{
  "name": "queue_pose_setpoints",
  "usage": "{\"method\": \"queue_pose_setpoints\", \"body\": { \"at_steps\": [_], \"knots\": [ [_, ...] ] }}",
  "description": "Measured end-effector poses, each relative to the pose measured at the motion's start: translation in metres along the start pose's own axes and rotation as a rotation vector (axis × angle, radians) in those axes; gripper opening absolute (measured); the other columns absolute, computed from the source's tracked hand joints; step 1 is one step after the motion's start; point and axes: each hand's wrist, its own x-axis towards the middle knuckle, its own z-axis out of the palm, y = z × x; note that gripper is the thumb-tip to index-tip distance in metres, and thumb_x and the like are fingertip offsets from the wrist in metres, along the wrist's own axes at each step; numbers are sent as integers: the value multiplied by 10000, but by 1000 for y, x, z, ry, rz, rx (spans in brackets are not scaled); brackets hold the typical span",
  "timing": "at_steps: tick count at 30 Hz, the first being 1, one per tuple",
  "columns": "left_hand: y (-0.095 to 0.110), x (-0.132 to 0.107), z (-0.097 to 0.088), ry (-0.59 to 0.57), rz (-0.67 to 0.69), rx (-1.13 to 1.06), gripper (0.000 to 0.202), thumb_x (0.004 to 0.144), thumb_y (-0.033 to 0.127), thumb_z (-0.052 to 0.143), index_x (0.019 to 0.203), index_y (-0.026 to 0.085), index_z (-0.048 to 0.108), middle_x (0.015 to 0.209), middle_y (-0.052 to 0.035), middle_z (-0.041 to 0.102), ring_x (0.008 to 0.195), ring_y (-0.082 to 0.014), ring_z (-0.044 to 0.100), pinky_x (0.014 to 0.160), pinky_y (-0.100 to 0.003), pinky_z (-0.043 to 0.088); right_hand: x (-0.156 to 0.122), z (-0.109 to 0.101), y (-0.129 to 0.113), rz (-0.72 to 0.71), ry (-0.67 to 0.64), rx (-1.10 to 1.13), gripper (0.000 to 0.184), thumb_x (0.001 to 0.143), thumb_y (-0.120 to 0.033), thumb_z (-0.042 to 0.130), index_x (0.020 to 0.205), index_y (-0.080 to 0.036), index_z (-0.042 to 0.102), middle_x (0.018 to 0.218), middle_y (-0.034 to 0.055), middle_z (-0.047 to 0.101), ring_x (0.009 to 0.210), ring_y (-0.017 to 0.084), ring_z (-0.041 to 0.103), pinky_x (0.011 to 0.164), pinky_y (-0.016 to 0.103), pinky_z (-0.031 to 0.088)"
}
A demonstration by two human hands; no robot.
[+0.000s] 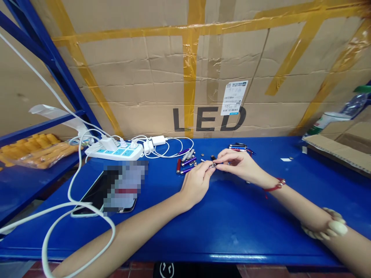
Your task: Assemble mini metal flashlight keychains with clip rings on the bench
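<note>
Looping white cable (44, 251) crosses the lower left, past which the blue table (246, 222) spreads broadly from its front edge to the left hand (197, 183) and right hand (245, 164) at centre, both pinched nearly closed on a small metallic piece (213, 166), beside coloured tubes (189, 161), with a taped carton (124, 77) walling the far edge.

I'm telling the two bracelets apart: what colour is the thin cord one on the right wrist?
Red; the cord bracelet shows best in the head view.
</note>
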Motion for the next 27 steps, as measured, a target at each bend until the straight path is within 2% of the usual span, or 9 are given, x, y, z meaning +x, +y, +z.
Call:
{"method": "queue_pose_setpoints", "body": {
  "at_steps": [4,9,12,19,27],
  "knots": [
    [1,0,0,-34,16,-8,212,920,285,320,989,211,506,928,-8,588,838,-139,547,744,-243,395,0,-2,1,-7,-27,53,122,688,-307,682,721,-192,704,801,39,582,692,114,544,588,240,448],
    [-1,0,1,-47,44,10,213,919,239,304,1049,186,464,1010,-52,561,939,-162,517,825,-282,391,2,-8,1,14,-50,83,129,676,-300,690,689,-171,694,815,37,574,634,88,527,553,228,434],
    [-3,0,2,-45,95,34,223,920,229,283,989,168,487,952,-61,555,884,-161,512,798,-279,395,2,-10,2,4,-72,80,136,670,-300,696,671,-164,688,803,37,574,654,96,535,575,238,441],
    [-5,2,1,-59,121,-13,264,915,232,289,868,150,536,755,-24,541,706,-127,490,686,-240,386,0,-7,4,-46,-120,85,151,706,-290,672,653,-149,662,788,44,583,711,116,549,625,258,453],
    [-5,2,-3,-66,148,-8,266,901,207,335,931,144,592,861,-53,620,781,-142,543,763,-258,418,-2,-4,7,-86,-113,71,151,709,-262,670,614,-147,642,760,42,583,676,109,554,602,247,451]
  ]
}}
